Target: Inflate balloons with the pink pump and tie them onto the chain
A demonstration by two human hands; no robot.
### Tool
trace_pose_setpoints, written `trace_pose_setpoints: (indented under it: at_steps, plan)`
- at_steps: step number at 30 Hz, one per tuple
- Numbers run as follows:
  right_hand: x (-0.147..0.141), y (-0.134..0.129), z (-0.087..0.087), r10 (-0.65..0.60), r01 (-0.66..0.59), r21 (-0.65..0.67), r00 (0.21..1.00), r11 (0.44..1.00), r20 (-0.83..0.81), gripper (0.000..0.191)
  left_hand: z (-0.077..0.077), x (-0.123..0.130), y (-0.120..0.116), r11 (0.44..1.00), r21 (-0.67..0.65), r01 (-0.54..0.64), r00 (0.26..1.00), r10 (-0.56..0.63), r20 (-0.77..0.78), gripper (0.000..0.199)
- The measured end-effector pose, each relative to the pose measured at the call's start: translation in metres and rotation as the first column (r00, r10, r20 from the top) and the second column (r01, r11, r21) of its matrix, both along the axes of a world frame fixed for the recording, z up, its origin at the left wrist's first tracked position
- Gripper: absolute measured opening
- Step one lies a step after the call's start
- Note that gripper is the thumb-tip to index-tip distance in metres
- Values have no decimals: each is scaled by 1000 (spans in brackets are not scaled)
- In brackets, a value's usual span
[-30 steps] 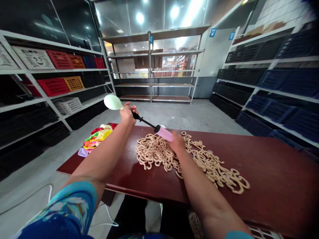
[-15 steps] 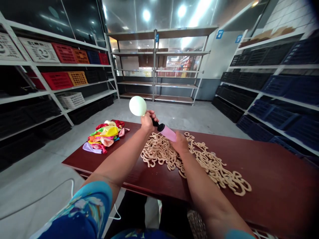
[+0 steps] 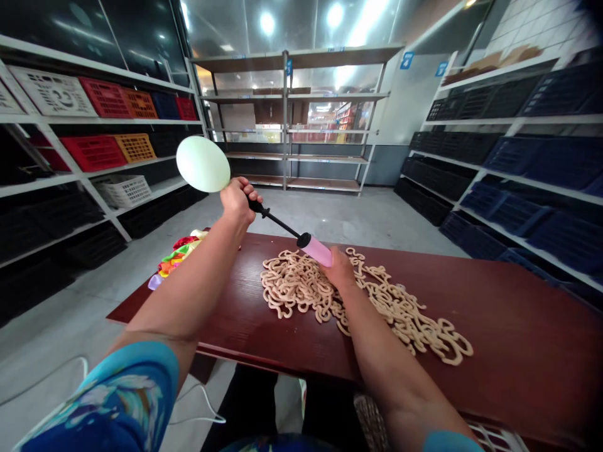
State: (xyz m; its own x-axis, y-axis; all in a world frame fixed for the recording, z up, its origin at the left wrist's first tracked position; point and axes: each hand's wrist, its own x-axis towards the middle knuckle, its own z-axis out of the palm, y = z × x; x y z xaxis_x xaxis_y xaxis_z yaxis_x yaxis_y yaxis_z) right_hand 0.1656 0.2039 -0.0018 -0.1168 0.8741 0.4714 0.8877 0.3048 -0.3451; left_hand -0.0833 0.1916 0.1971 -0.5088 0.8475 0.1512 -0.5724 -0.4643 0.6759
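My left hand (image 3: 238, 199) grips the black end of a hand pump, where a pale green balloon (image 3: 203, 164) sits inflated and points up to the left. A black rod (image 3: 277, 222) runs from that hand to the pump's pink barrel (image 3: 316, 250), which my right hand (image 3: 341, 270) holds just above the dark red table (image 3: 518, 326). Under my right hand lies a pile of beige curly chain pieces (image 3: 377, 301).
A heap of flat coloured balloons (image 3: 178, 254) lies at the table's left end. Shelving with red, orange and white crates (image 3: 94, 150) lines the left wall, dark blue crates (image 3: 527, 157) the right. A white cable (image 3: 202, 402) lies on the floor.
My left hand pushed in toward the pink barrel, then drew back out and up to the left, baring the rod again. The green balloon is bigger than before.
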Motion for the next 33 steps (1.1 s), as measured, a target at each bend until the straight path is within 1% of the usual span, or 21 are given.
trace_pose_setpoints:
  at_steps: [3, 6, 8, 10, 12, 14, 17, 20, 24, 26, 27, 28, 30, 33]
  plan:
    - [0, 0, 1, 8, -7, -22, 1000, 1000, 16, 29, -22, 15, 4, 1000, -9, 6, 1000, -5, 11, 13]
    - [-2, -3, 3, 14, -14, -21, 999, 1000, 29, 30, -47, 40, 8, 999, -33, 34, 999, -34, 11, 14]
    - [-4, -4, 4, 20, -19, -29, 999, 999, 33, 32, -61, 59, 8, 997, -47, 59, 998, -58, 14, 15]
    - [-6, -6, 5, 27, -26, -37, 999, 999, 32, 33, -70, 74, 6, 994, -66, 85, 996, -83, 29, 15]
    - [-8, -8, 6, 27, -26, -39, 999, 999, 28, 33, -74, 84, 3, 992, -78, 99, 994, -96, 51, 15]
    - [-9, -8, 7, 22, -21, -24, 999, 999, 23, 34, -74, 86, 2, 992, -83, 97, 994, -92, 66, 15]
    - [-9, -8, 8, 45, -45, 22, 999, 999, 20, 36, -65, 75, 0, 993, -87, 77, 996, -73, 56, 16]
    - [-6, -7, 7, 66, -67, 54, 998, 996, 23, 35, -48, 49, -4, 997, -62, 46, 998, -44, 35, 16]
    - [-4, -5, 6, 47, -47, 48, 999, 998, 9, 37, -17, 10, -11, 1000, -10, -12, 1000, 12, 24, 15]
    - [-5, -4, 6, 41, -41, 54, 999, 998, -3, 36, -5, -4, -12, 999, -8, -43, 999, 43, 13, 15]
    - [-6, -4, 5, 38, -37, 54, 999, 998, -6, 36, -2, -7, -12, 998, -6, -55, 998, 55, 9, 15]
    - [-7, -4, 4, 32, -31, 45, 999, 998, -4, 35, 0, -9, -11, 998, -6, -62, 998, 62, 4, 14]
    - [-7, -3, 3, 19, -19, 10, 1000, 1000, 9, 34, -3, -5, -9, 998, -2, -64, 998, 64, 1, 15]
    - [-6, -4, 2, -1, 2, -36, 1000, 999, 23, 34, -19, 12, -5, 999, -4, -35, 999, 35, 0, 16]
